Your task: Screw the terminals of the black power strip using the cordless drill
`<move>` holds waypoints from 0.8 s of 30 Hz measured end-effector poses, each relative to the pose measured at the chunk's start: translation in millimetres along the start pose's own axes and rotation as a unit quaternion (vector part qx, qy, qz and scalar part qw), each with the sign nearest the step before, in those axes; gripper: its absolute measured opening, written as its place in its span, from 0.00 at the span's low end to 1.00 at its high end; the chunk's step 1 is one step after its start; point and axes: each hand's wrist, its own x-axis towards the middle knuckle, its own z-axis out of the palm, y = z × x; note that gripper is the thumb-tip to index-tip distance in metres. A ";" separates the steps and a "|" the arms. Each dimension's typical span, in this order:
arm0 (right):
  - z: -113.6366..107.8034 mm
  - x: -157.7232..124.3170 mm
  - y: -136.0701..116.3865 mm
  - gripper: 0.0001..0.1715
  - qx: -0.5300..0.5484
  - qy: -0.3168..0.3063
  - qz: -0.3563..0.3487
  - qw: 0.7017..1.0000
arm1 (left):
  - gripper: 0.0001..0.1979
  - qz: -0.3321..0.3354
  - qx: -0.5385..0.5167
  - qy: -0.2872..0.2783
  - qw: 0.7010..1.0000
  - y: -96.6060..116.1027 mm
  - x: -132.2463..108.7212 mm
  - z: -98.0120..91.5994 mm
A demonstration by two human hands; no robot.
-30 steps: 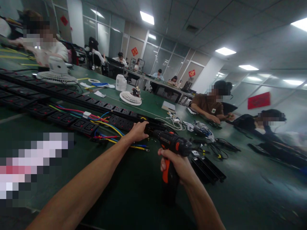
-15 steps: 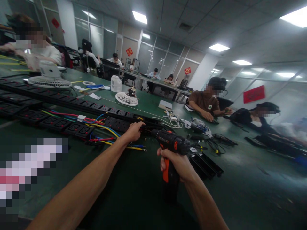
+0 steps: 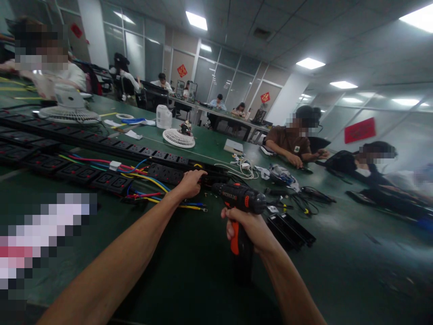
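power strip [image 3: 164,173]: lies on the green desk [image 3: 189,275] well ahead of the person; its near end sits under the left hand [image 3: 192,183], with coloured wires [image 3: 149,181] trailing beside it.
Step in hand: judging by the pose, fastening at the strip's end. The cordless screwdriver [image 3: 241,198] is levelled with its nose towards the spot just past the left fingers. The tip is too dark to tell whether it is seated.
Next move calls for: a steady strip, the bit square on the screw, and fingers out of the bit's line.
Left hand: arm stretched out, fingers curled down over the strip's end, holding it against the desk.
Right hand [image 3: 248,225]: wrapped tight round the orange-and-black grip, with no gap showing.
Nearby: black housing pieces [image 3: 291,230] lie just right of the tool.
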 end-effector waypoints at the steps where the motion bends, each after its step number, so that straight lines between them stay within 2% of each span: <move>1: -0.3 0.5 0.3 0.11 -0.001 0.001 0.001 1.000 | 0.35 0.005 0.005 -0.001 1.000 -0.2 0.0 0.3; 9: -0.1 2.0 1.4 0.11 0.009 0.006 -0.002 1.000 | 0.38 0.003 0.009 -0.028 1.000 1.8 -0.1 -0.9; 16: 4.9 1.9 1.9 0.12 0.029 0.019 0.006 0.999 | 0.32 0.007 0.021 -0.031 0.999 3.9 -1.7 -1.9; 24: 10.1 3.0 2.1 0.11 0.070 0.033 0.009 0.997 | 0.34 0.012 0.049 -0.037 0.998 6.8 -3.8 -2.7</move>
